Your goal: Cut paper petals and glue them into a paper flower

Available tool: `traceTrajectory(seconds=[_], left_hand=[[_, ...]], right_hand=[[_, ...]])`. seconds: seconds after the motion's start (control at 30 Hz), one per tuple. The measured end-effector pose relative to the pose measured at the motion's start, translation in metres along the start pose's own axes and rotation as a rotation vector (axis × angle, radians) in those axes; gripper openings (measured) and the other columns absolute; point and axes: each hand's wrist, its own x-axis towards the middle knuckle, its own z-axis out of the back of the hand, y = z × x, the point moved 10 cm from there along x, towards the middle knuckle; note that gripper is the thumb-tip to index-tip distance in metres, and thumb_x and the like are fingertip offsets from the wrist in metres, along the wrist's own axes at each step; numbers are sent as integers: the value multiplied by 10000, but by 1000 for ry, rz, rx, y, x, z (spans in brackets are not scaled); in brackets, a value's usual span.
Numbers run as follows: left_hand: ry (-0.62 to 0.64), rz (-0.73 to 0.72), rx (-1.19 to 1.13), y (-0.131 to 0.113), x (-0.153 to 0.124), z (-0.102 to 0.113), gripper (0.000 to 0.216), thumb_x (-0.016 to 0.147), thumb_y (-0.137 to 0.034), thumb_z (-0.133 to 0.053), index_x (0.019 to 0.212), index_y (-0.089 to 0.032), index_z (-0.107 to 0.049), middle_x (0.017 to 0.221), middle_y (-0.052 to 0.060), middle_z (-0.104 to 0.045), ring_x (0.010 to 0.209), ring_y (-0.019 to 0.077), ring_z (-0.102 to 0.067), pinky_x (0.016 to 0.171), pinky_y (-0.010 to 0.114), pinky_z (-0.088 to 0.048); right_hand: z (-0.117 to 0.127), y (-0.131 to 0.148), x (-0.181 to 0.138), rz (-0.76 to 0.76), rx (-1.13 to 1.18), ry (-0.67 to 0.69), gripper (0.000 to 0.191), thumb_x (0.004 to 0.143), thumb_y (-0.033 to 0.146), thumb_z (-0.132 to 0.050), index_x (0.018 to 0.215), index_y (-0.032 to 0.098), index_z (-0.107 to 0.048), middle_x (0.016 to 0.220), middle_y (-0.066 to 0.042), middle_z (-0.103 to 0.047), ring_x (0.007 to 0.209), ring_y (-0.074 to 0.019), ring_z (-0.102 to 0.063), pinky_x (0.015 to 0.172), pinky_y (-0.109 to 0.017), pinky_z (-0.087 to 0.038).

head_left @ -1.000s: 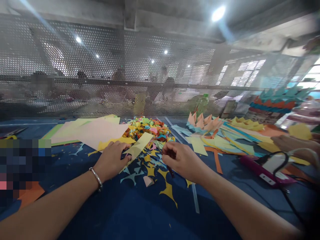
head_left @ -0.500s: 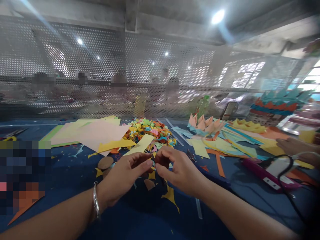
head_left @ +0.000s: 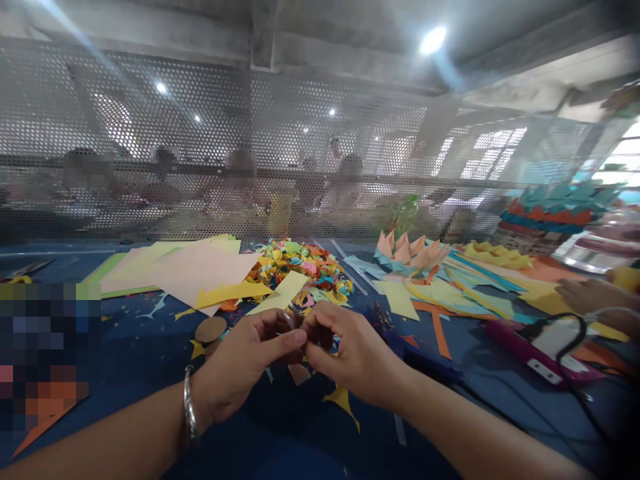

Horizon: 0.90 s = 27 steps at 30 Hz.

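My left hand, with a silver bangle on its wrist, is closed in a pinch, thumb against the bent fingers. A thin greyish sliver shows at its fingertips, too small to name. Fingertips almost meet it from the other side, where my right hand is curled shut with its thumb against the fingers. Whatever the right hand holds is hidden. Behind both hands rises a heap of coloured paper scraps. A pale yellow paper strip lies just beyond the left fingers, and a brown disc beside that hand.
Paper sheets lie left. Folded paper crowns and strips spread right, near a purple power strip with cords. A dark blue corded tool lies beside my right forearm. Another person's hand is far right. Perforated mesh stands behind.
My fingertips have come closer together, and the right fingers have closed further. The thin greyish sliver now shows between them. The other person's hand has shifted slightly.
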Motion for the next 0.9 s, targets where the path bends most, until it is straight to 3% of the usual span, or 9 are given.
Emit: traceTrajectory(seconds=[0.3,0.47,0.9], left_hand=[[-21,-65,-35,-3,2,7,180,740,-274,-699,837,-171,-589,820,11,-587,787,134,-559,773,299,-451],[-39,-85,-52,-7,2,9,172,740,-274,-700,796,-167,-577,821,11,-595,770,122,-544,737,270,-445],[-62,-132,9,-15,0,10,132,759,-281,-681,783,-184,-595,796,-10,-581,706,89,-469,621,203,-357]], right_hand=[[6,10,1,52,-13,-21,105,745,94,-527,736,186,-477,742,-3,-476,651,-130,-450,581,-256,-373],[11,11,0,64,-5,-54,64,816,200,-547,846,192,-491,842,-32,-498,744,-157,-478,653,-288,-405],[5,1,-1,-61,173,-7,183,854,347,-546,878,197,-445,711,28,-470,586,-108,-427,527,-241,-379]])
